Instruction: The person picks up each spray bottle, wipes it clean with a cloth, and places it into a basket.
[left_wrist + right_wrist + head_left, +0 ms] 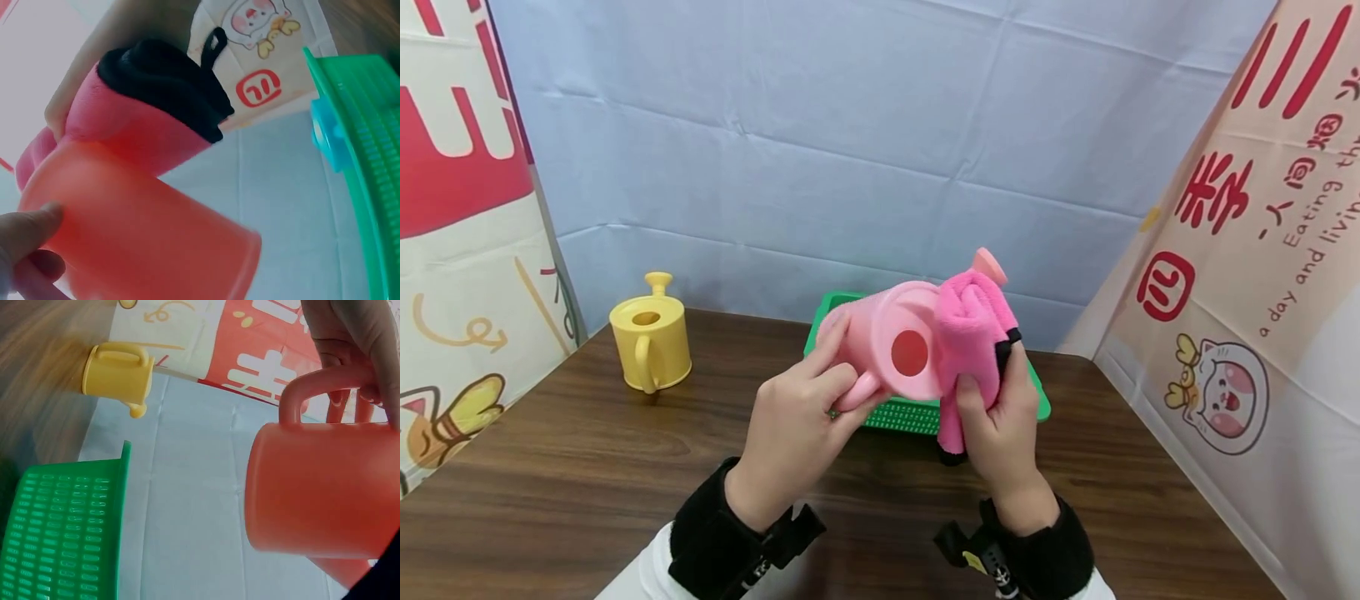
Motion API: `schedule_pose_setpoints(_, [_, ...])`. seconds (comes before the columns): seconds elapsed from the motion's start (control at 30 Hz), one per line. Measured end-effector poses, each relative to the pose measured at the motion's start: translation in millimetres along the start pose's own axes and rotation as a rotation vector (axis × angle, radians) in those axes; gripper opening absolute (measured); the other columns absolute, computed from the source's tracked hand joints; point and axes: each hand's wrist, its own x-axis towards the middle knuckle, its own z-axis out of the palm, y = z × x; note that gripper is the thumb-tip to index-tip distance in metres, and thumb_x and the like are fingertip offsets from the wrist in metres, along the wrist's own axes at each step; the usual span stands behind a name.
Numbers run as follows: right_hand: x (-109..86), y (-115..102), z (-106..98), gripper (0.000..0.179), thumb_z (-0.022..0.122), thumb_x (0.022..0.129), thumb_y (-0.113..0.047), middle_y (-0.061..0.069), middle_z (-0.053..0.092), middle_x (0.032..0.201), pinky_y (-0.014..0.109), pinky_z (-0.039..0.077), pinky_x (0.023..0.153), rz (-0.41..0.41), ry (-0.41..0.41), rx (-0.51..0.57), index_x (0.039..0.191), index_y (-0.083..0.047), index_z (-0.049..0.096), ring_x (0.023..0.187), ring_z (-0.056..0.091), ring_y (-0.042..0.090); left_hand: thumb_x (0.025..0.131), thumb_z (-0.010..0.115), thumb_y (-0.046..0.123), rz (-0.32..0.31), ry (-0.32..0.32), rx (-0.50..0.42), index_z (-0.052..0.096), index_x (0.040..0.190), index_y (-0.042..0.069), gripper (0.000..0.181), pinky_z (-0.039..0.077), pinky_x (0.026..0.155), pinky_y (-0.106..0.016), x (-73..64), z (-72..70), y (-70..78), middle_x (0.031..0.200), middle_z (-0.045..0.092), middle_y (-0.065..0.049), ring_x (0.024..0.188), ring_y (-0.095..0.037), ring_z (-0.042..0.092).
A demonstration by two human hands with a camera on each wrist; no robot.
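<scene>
A pink plastic watering can [880, 321] is held up tilted above the table, its round opening facing the head camera. My left hand [808, 417] grips its handle, with a fingertip lying on the can's side. My right hand [1003, 425] holds a bright pink fluffy cloth [962, 333] with black edging, bunched against the spout end of the can. Past the cloth, only the flared spout tip [989, 267] shows. In the left wrist view the cloth's black lining and hanging loop [214, 47] face the camera. The can's handle [312, 387] shows clearly in the right wrist view.
Behind and below the can, a green slotted basket [1037, 392] stands on the brown wooden table [587, 483]. A small blue piece [328, 134] sits at its rim. To the left is a yellow watering can [651, 346]. Cloth screens enclose the back and sides.
</scene>
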Motion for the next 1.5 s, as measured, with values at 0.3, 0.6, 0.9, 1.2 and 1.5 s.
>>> schedule_pose_setpoints(0.3, [1.7,-13,20,0.059,0.051,0.093,-0.038,0.025,0.051,0.123,0.038,0.038,0.098,-0.331,-0.009,-0.085,0.126,0.011,0.046,0.11,0.048,0.034,0.078,0.077,0.02,0.127,-0.033,0.068,0.056,0.065,0.011,0.026,0.052,0.062,-0.028,-3.6,9.2,-2.3,0.123,0.058,-0.017,0.09,-0.021,0.064])
schedule_pose_setpoints(0.6, [-0.8,-19,28,0.054,0.054,0.091,-0.036,0.027,0.054,0.116,0.041,0.038,0.098,-0.561,0.03,-0.159,0.119,0.01,0.052,0.109,0.051,0.036,0.067,0.083,0.008,0.166,-0.096,0.044,0.059,0.088,0.002,0.032,0.05,0.065,-0.026,-12.1,16.7,-4.6,0.087,0.059,-0.006,0.075,-0.016,0.058])
schedule_pose_setpoints(0.9, [7.2,-15,19,0.061,0.06,0.089,-0.036,0.029,0.053,0.11,0.033,0.042,0.09,-0.428,0.142,-0.021,0.115,0.017,0.044,0.099,0.052,0.032,0.094,0.058,0.027,0.398,0.065,0.086,0.051,0.066,0.006,0.035,0.038,0.044,-0.021,-3.2,18.3,-2.4,0.118,0.059,-0.023,0.111,-0.033,0.056])
schedule_pose_setpoints(1.2, [-0.8,9,7,0.046,0.051,0.088,-0.015,0.009,0.051,0.106,0.026,0.046,0.077,-0.004,0.068,0.102,0.125,0.007,0.037,0.093,0.052,0.02,0.096,0.054,0.024,0.413,0.131,0.144,0.039,0.057,0.008,0.044,0.037,0.045,-0.024,0.2,16.2,0.1,0.115,0.06,-0.025,0.108,-0.033,0.058])
schedule_pose_setpoints(1.5, [-1.4,-11,27,0.065,0.049,0.094,-0.038,0.027,0.046,0.118,0.036,0.038,0.094,-0.336,0.093,-0.011,0.124,0.017,0.033,0.107,0.046,0.031,0.097,0.052,0.028,0.367,0.159,0.138,0.048,0.059,0.007,0.043,0.037,0.041,-0.021,3.4,11.3,-0.9,0.115,0.06,-0.024,0.108,-0.033,0.059])
